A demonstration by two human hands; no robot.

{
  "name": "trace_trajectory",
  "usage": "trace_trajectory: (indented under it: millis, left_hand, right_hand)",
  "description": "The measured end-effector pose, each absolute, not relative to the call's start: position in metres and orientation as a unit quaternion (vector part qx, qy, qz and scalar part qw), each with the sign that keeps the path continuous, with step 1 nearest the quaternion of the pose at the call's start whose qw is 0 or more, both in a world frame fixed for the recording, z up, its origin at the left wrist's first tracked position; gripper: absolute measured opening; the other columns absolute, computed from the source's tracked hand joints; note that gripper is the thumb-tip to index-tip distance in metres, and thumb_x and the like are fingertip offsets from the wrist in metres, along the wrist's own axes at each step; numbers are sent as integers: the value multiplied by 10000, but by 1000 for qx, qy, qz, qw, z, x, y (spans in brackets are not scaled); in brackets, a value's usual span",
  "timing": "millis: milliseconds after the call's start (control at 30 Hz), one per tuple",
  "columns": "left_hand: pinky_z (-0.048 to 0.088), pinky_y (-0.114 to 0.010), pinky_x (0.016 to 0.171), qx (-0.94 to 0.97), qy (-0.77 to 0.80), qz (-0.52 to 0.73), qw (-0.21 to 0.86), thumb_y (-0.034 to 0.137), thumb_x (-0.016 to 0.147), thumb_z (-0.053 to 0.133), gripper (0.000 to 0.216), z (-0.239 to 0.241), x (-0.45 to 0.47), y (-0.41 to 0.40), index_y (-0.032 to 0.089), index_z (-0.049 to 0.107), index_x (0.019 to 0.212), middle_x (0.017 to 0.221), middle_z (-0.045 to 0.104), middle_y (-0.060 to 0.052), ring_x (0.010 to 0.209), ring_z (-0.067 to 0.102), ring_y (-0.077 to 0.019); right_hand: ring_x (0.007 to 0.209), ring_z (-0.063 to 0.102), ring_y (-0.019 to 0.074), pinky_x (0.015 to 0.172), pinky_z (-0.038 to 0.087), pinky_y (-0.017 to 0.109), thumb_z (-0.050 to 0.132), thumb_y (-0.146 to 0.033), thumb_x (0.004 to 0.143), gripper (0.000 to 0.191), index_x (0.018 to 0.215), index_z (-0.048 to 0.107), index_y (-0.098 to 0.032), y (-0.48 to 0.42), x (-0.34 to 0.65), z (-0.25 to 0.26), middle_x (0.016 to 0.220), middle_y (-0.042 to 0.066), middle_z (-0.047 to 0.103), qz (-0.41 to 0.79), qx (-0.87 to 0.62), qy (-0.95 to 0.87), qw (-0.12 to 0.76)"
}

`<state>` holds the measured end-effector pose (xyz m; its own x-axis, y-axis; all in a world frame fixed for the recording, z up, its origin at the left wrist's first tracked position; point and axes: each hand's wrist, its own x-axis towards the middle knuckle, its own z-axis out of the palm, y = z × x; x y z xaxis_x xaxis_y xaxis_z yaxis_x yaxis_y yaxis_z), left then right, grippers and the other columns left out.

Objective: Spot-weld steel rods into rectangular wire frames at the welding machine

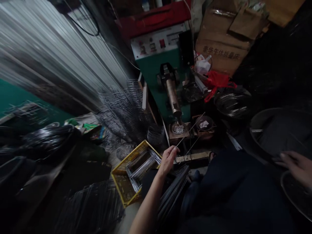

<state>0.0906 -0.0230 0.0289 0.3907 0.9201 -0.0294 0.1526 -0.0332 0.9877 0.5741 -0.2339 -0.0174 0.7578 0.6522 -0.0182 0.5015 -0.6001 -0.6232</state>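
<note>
My left hand [168, 159] is closed around a thin metal wire [195, 125], which slants up and to the right in front of the machine. A second thin rod runs beside it; whether the two are joined I cannot tell. Just beyond the hand, a copper-coloured arm [172, 94] of a green machine [151, 71] points down at a small round dish [179, 128] with shiny bits. At the far right is my right hand [296, 167], blurred, with fingertips pinched together beside a large round tub [255, 113]. What it pinches is too dark to make out.
A yellow crate [119, 188] with bent wire frames stands left of my left arm. Wire bundles [170, 191] lie by my legs. Stacked wire coils [117, 107] stand left of the machine. Behind on the right are a cardboard box [219, 42] and a red bag [216, 81].
</note>
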Motion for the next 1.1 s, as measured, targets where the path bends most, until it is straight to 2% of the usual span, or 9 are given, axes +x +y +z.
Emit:
trace_trajectory:
  millis: [67,100,200,300,433,533,667,767,1100]
  left_hand:
    - [230,-227,507,630,427,349,547,501,896,461,388,26,87,-21,155,604,795,569,322,65,539,280,-96]
    - [230,-226,505,630,427,349,547,504,897,457,389,25,85,-20,156,601,801,567,316,68,536,278,-96]
    - [237,-224,505,631,433,351,540,513,900,445,395,24,78,-20,160,594,804,568,317,69,534,283,-98]
    - [245,-226,506,635,438,351,530,516,906,434,400,24,69,-21,164,597,806,566,322,67,527,288,-100]
    - [262,-231,517,642,442,355,516,503,916,425,397,22,59,-23,165,594,793,579,347,58,536,311,-104]
    - [282,-235,545,646,448,365,499,476,928,416,381,19,55,-26,167,593,791,603,370,48,563,338,-110]
    - [316,-246,599,652,454,379,475,449,945,395,376,19,55,-33,169,591,789,648,428,26,618,389,-126]
    - [329,-250,620,656,456,386,461,449,949,385,378,20,56,-37,175,582,780,670,463,16,637,414,-134]
    - [322,-249,584,672,478,389,410,426,962,355,372,13,59,-40,187,574,780,628,454,23,579,420,-130]
  right_hand:
    - [684,685,269,655,515,425,550,-644,741,392,902,615,-293,-190,527,5,867,208,698,231,-822,-324,409]
    - [667,685,263,627,529,404,559,-640,744,400,918,614,-284,-169,506,12,847,182,701,262,-795,-343,426]
    - [562,647,225,541,529,361,554,-605,766,385,911,648,-261,-118,452,15,753,81,690,251,-770,-441,387]
    - [553,635,195,547,525,326,556,-540,782,352,898,684,-233,-78,406,10,724,48,688,251,-726,-507,391]
    - [594,677,211,549,547,311,651,-504,721,387,928,704,-182,-41,348,12,634,41,679,411,-629,-462,471]
    - [653,708,223,558,562,294,751,-455,634,366,844,699,-159,-22,313,15,689,63,706,482,-591,-389,516]
    - [551,682,186,425,491,220,777,-433,611,326,695,636,-152,-5,284,14,640,62,688,498,-596,-330,537]
    - [472,629,134,357,408,178,757,-454,638,336,708,613,-158,0,270,11,625,42,673,501,-593,-315,546]
    - [450,519,71,382,338,171,758,-512,637,384,708,595,-171,7,256,17,605,-16,617,513,-552,-285,592]
